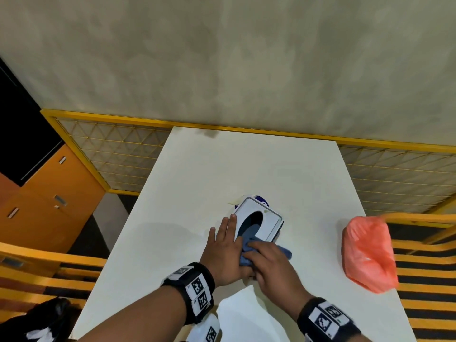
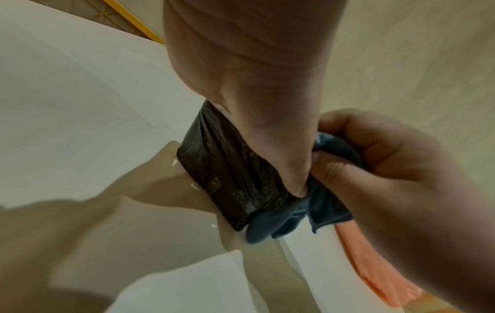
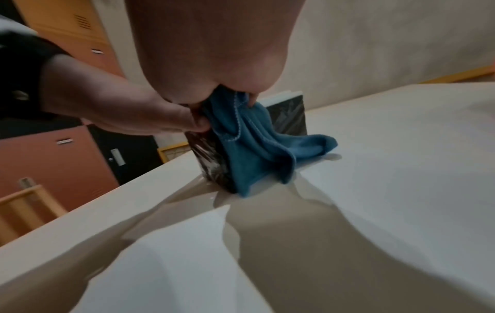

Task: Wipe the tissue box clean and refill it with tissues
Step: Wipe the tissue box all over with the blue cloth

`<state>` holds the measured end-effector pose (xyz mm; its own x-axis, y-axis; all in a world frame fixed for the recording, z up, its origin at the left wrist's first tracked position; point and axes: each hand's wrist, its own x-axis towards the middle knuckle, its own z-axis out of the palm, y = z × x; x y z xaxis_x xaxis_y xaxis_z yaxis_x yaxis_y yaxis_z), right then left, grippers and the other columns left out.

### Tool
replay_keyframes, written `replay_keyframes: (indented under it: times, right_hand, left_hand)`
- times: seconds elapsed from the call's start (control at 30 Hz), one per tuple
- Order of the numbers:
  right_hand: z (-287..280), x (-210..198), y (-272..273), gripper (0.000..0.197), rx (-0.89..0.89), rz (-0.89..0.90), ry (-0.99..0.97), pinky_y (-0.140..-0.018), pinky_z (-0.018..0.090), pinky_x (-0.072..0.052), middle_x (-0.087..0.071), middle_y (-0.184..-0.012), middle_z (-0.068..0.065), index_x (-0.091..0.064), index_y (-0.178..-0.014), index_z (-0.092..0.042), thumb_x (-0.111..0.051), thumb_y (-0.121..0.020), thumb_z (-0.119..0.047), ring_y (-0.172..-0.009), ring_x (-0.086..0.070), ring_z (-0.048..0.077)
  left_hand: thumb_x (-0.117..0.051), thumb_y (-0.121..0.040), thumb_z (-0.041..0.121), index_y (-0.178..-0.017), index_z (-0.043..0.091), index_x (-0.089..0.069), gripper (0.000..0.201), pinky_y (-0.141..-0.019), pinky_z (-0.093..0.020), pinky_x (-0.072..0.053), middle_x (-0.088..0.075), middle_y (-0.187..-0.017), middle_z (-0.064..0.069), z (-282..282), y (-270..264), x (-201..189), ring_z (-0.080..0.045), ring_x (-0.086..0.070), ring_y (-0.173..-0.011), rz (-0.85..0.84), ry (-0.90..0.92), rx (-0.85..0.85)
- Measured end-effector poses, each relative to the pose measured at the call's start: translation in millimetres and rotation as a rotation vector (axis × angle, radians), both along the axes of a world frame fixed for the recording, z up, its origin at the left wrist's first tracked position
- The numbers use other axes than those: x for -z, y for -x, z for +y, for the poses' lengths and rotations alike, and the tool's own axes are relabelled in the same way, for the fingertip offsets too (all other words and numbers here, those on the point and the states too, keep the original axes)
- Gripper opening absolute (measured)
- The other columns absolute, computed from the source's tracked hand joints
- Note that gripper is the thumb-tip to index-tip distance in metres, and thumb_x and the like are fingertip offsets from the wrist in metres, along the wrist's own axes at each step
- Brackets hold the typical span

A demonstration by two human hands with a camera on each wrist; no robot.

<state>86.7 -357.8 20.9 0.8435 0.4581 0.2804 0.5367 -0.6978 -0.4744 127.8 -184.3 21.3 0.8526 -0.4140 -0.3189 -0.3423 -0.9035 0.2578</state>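
The tissue box (image 1: 269, 222), white-topped with a dark oval opening and glossy black sides (image 2: 222, 175), stands on the white table (image 1: 246, 169). My left hand (image 1: 222, 248) lies against its left side with straight fingers, the thumb (image 2: 284, 161) pressing on the near black side. My right hand (image 1: 271, 265) grips a bunched blue cloth (image 1: 246, 254) at the box's near edge. In the right wrist view the cloth (image 3: 254, 144) hangs down over the box's black wall (image 3: 288, 114) onto the table. A white stack of tissues (image 1: 244, 314) lies at the front edge.
An orange-pink plastic bag (image 1: 367, 253) sits at the table's right edge. Orange slatted chairs (image 1: 424, 267) flank the table on both sides. An orange cabinet (image 1: 49, 198) stands at the left. A yellow-framed mesh panel (image 1: 118, 149) runs behind the table.
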Motion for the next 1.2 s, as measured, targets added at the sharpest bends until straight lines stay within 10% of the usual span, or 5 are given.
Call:
replay_keyframes:
  times: [0.3, 0.53, 0.67, 0.83, 1.2]
  right_hand:
    - [-27, 13, -61, 0.03, 0.254, 0.031, 0.003, -0.086, 0.037, -0.049, -0.064, -0.114, 0.008, -0.067, -0.104, -0.009, -0.045, -0.084, -0.012, -0.101, -0.058, 0.028]
    - [-39, 2, -91, 0.035, 0.499, 0.177, -0.099, -0.073, 0.027, -0.036, -0.059, -0.104, 0.009, -0.065, -0.102, -0.011, -0.048, -0.079, 0.01, -0.092, -0.056, 0.027]
    - [-53, -16, -77, 0.032, 0.61, 0.245, -0.301, -0.083, 0.02, -0.033, -0.054, -0.11, 0.004, -0.061, -0.111, -0.014, -0.045, -0.089, 0.004, -0.1, -0.05, 0.015]
    - [-41, -29, -29, 0.031, 0.379, 0.096, -0.284, -0.085, 0.008, -0.033, -0.055, -0.104, -0.003, -0.062, -0.104, -0.016, -0.05, -0.086, 0.005, -0.099, -0.05, 0.01]
    - [-2, 11, -9, 0.034, 0.04, -0.068, 0.031, -0.095, 0.037, -0.043, -0.061, -0.117, 0.01, -0.063, -0.112, -0.015, -0.049, -0.082, -0.013, -0.107, -0.052, 0.027]
  left_hand:
    - [-0.056, -0.083, 0.076, -0.137, 0.017, -0.046, 0.08, -0.123, -0.057, 0.0, 0.02, -0.167, -0.013, -1, 3, -7, -0.032, 0.017, -0.155, -0.01, 0.009, -0.025]
    - [-0.06, -0.08, 0.071, -0.117, 0.017, -0.052, 0.066, -0.122, -0.059, 0.0, 0.016, -0.169, -0.011, 2, 0, -12, -0.031, 0.013, -0.156, -0.013, 0.0, 0.015]
    - [-0.066, -0.08, 0.058, -0.143, 0.023, -0.039, 0.076, -0.114, -0.073, 0.009, 0.017, -0.169, -0.003, 19, -14, -28, -0.03, 0.018, -0.155, 0.031, -0.099, 0.121]
    - [-0.062, -0.082, 0.022, -0.157, 0.025, -0.016, 0.088, -0.111, -0.075, 0.016, 0.011, -0.17, -0.002, 25, -24, -39, -0.029, 0.023, -0.153, 0.041, -0.074, 0.113]
    - [-0.017, -0.081, 0.057, -0.151, 0.017, -0.033, 0.082, -0.123, -0.06, 0.002, 0.013, -0.168, -0.014, 10, -4, 6, -0.034, 0.012, -0.156, -0.114, -0.003, 0.081]
